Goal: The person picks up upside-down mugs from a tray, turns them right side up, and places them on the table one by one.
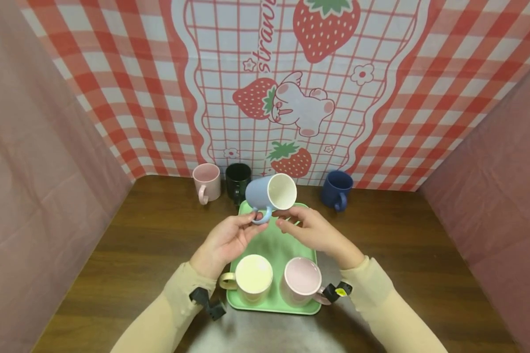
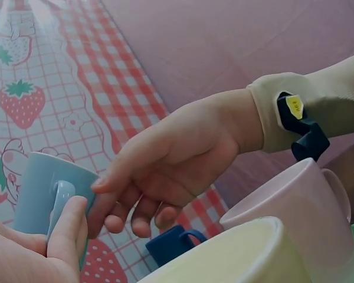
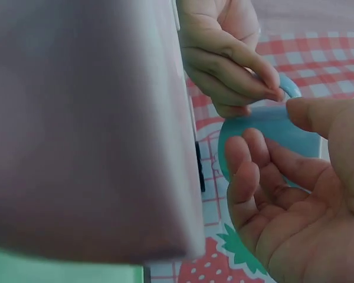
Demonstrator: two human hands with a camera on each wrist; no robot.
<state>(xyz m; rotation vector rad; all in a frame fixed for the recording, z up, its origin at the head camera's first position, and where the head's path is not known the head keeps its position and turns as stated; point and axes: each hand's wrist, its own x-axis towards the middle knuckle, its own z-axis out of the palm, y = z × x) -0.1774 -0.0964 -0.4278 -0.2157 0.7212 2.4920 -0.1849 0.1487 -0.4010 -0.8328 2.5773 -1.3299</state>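
Note:
A light blue mug [image 1: 259,192] is tilted on its side above the tray, its white inside facing right in the head view. My left hand [image 1: 227,240] pinches the mug's handle [image 2: 60,203] between thumb and fingers. By the mug's rim is my right hand [image 1: 311,228], its fingers loosely bent and not gripping; whether the fingertips touch the mug, I cannot tell. Below, a pale yellow mug [image 1: 253,279] and a pale pink mug [image 1: 302,282] stand upright on the front of the green tray [image 1: 276,245].
Against the checked strawberry cloth [image 1: 353,113] stand a pink mug [image 1: 207,184] and a black mug [image 1: 238,181] at back left, and a dark blue mug [image 1: 337,189] at back right. Pink cloths [image 1: 48,147] hang at both sides of the wooden table [image 1: 128,255].

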